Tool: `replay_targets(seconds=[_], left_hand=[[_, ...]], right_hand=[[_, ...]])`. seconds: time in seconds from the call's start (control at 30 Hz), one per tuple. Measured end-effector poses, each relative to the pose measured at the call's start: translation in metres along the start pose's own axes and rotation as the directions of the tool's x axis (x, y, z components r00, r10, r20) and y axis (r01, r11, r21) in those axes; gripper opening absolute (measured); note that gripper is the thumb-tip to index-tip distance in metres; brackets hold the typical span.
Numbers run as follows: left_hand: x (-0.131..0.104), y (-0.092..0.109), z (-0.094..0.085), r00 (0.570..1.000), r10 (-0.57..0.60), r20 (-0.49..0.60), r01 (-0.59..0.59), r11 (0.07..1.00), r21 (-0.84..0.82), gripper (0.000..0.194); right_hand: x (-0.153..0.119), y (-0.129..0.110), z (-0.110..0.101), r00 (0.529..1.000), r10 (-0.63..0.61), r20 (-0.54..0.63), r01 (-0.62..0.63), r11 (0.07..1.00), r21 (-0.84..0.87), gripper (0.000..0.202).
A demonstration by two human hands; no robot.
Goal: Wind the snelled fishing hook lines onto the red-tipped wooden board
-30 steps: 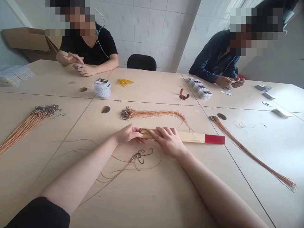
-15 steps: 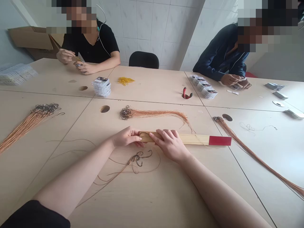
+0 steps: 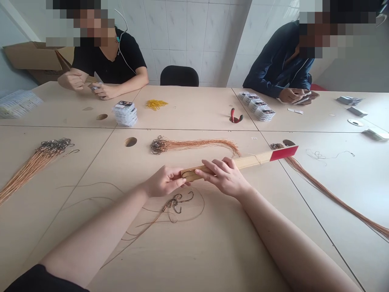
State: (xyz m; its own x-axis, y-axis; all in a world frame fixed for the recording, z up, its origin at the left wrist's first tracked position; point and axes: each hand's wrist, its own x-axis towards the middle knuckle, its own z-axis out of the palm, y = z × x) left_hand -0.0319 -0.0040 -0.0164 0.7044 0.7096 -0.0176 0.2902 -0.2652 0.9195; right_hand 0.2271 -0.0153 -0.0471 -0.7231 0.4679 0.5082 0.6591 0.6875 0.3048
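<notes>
Lengthwise, red-tipped strip (image 3: 253, 161) slants away rightward; left hand (image 3: 165, 181), right hand (image 3: 225, 177) clasp it.

Pale yellow stick (image 3: 249, 162) with a solid red end (image 3: 284, 153)

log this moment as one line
left hand: pinches wooden strip at left end | right hand: grips strip mid-length | small hook cluster: on table, near side of strip
</notes>
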Motion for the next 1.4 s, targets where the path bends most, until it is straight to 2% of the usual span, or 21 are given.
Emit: replay_targets(seconds=[0.1, 0.23, 0.3, 0.4, 0.47, 0.53, 0.63, 0.73, 0.8, 0.93, 1.0, 1.1, 1.2, 1.27, 1.33, 1.4], left_hand=[[-0.004, 0.005, 0.006, 0.996, 0.075, -0.051, -0.070, 0.994, 0.085, 0.023], [-0.007, 0.007, 0.009, 0.985, 0.166, -0.052, -0.151, 0.963, 0.224, 0.011], [-0.007, 0.007, 0.010, 0.973, 0.226, -0.040, -0.202, 0.924, 0.324, 0.007], [-0.008, 0.008, 0.012, 0.954, 0.299, -0.001, -0.262, 0.838, 0.478, 0.008], [-0.010, 0.009, 0.013, 0.950, 0.313, 0.018, -0.271, 0.791, 0.549, 0.009], [-0.013, 0.011, 0.014, 0.951, 0.307, 0.034, -0.268, 0.764, 0.587, 0.009], [-0.015, 0.013, 0.016, 0.951, 0.302, 0.067, -0.280, 0.748, 0.602, 0.010], [-0.015, 0.014, 0.016, 0.959, 0.276, 0.064, -0.261, 0.776, 0.574, 0.010], [-0.013, 0.013, 0.016, 0.965, 0.259, 0.030, -0.235, 0.814, 0.531, 0.009], [-0.009, 0.009, 0.013, 0.966, 0.248, -0.073, -0.208, 0.912, 0.353, 0.009], [-0.006, 0.006, 0.012, 0.980, 0.165, -0.114, -0.143, 0.973, 0.180, 0.006], [0.000, 0.002, 0.010, 0.992, -0.023, -0.121, 0.008, 0.992, -0.123, 0.012], [0.007, -0.001, 0.012, 0.979, -0.161, -0.125, 0.105, 0.924, -0.369, 0.014], [0.012, 0.000, 0.014, 0.959, -0.253, -0.131, 0.153, 0.844, -0.514, 0.014], [0.015, 0.002, 0.016, 0.925, -0.364, -0.112, 0.207, 0.728, -0.653, 0.014], [0.017, 0.005, 0.018, 0.879, -0.474, -0.046, 0.268, 0.573, -0.774, 0.014]], right_hand=[[-0.004, 0.002, 0.000, 1.000, 0.003, -0.021, -0.003, 1.000, 0.018, 0.059], [-0.010, 0.001, 0.003, 1.000, 0.018, -0.016, -0.016, 0.990, 0.141, 0.060], [-0.011, 0.000, 0.003, 0.999, 0.032, 0.026, -0.037, 0.979, 0.199, 0.058], [-0.010, -0.001, 0.001, 0.986, 0.051, 0.160, -0.091, 0.961, 0.260, 0.049], [-0.008, -0.001, -0.001, 0.968, 0.046, 0.248, -0.116, 0.954, 0.277, 0.041], [-0.006, -0.002, -0.002, 0.961, 0.024, 0.275, -0.106, 0.952, 0.288, 0.035], [-0.006, -0.003, -0.001, 0.976, -0.014, 0.217, -0.057, 0.947, 0.316, 0.033], [-0.007, -0.003, 0.001, 0.983, 0.001, 0.185, -0.065, 0.938, 0.342, 0.038], [-0.009, -0.003, 0.001, 0.986, 0.015, 0.164, -0.069, 0.941, 0.331, 0.043], [-0.008, -0.003, 0.001, 1.000, 0.019, 0.007, -0.020, 0.981, 0.191, 0.058], [-0.004, -0.005, 0.000, 0.999, 0.039, -0.007, -0.037, 0.987, 0.159, 0.063], [0.006, -0.007, -0.005, 0.993, 0.084, 0.087, -0.099, 0.978, 0.184, 0.059], [0.017, -0.007, -0.018, 0.971, 0.110, 0.210, -0.162, 0.955, 0.250, 0.050], [0.022, -0.006, -0.029, 0.954, 0.119, 0.276, -0.204, 0.930, 0.305, 0.046], [0.026, -0.004, -0.039, 0.933, 0.138, 0.331, -0.258, 0.899, 0.353, 0.045], [0.027, -0.001, -0.048, 0.907, 0.156, 0.391, -0.324, 0.852, 0.412, 0.045]])
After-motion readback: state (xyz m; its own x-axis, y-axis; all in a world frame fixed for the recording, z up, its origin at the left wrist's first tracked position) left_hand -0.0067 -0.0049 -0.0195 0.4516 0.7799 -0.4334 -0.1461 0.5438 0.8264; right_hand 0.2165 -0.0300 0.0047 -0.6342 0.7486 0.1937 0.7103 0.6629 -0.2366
